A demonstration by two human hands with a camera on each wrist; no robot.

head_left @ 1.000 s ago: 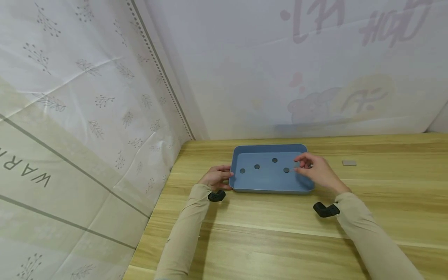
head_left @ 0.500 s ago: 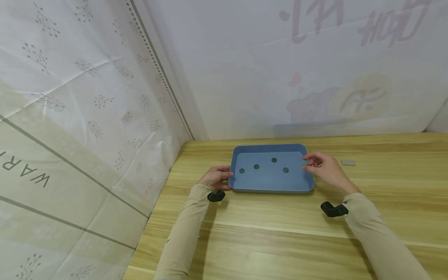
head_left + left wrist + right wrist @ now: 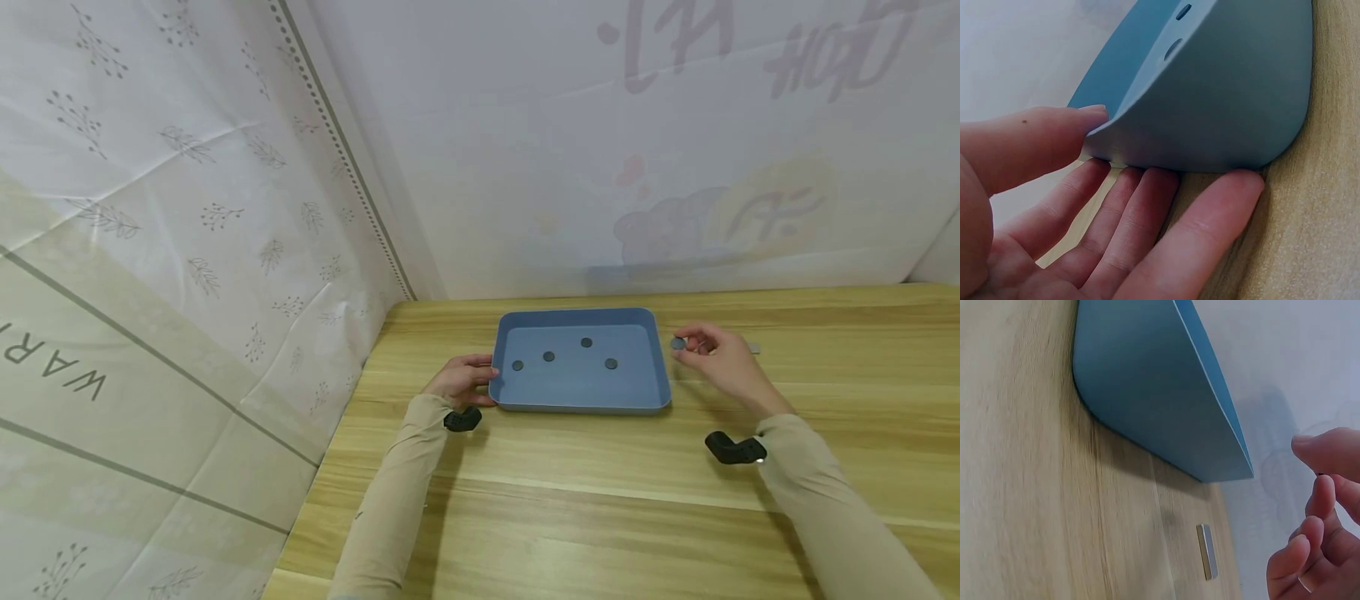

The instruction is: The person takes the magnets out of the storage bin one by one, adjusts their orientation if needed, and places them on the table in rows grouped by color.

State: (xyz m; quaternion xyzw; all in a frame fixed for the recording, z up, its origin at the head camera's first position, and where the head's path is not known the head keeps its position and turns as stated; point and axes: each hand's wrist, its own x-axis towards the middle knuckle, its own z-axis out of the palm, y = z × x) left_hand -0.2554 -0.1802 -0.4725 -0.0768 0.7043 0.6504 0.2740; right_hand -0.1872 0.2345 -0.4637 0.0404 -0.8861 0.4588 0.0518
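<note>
A shallow blue tray (image 3: 577,392) lies on the wooden table, with several small dark grey discs (image 3: 611,364) spread over its floor. My left hand (image 3: 461,380) holds the tray's left end; in the left wrist view the thumb (image 3: 1041,144) lies at the rim and the fingertips touch the outer wall. Just past the tray's right end, my right hand (image 3: 716,358) pinches a round grey disc (image 3: 678,342) between thumb and fingers. From the right wrist that disc is almost wholly hidden. Behind the right hand a flat grey metallic bar (image 3: 1207,551) lies on the table.
The wooden table (image 3: 540,508) meets a pale printed cloth (image 3: 480,167) at its back edge. Another patterned cloth (image 3: 187,275) hangs along the left side. A black wrist mount (image 3: 735,450) sits on the right sleeve, and another (image 3: 462,419) on the left.
My right hand has moved rightward from above the tray to outside its right end, carrying the disc, and now partly covers the grey bar. My left hand stays at the tray.
</note>
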